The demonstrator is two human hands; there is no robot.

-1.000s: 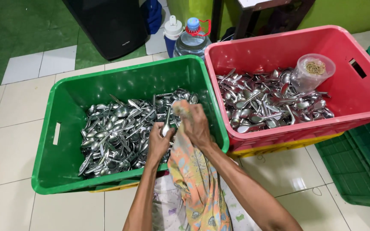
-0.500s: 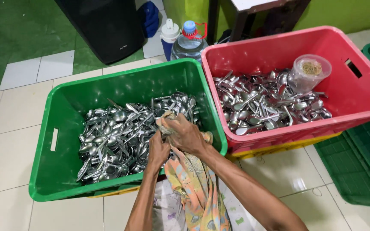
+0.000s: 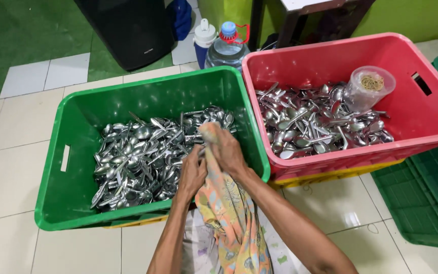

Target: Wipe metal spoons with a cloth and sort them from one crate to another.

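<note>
Here, over the green crate's (image 3: 77, 152) near rim, both hands curl closed on a cloth (image 3: 229, 213): left hand (image 3: 192, 172) beside right hand (image 3: 227, 152), forearms angled inward.

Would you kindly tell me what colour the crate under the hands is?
Green crate, holding metal spoons; the head view shows it best.

My left hand (image 3: 192, 172) and right hand (image 3: 227, 152) meet on a cloth (image 3: 229, 213) over the near right corner of the left crate (image 3: 57, 167), which holds spoons (image 3: 143, 152); the right crate (image 3: 432, 122) just beside it holds more spoons (image 3: 315, 127) and a cup (image 3: 367, 89) in its far right part; two bottles (image 3: 226, 45) stand behind the gap between the crates.
</note>
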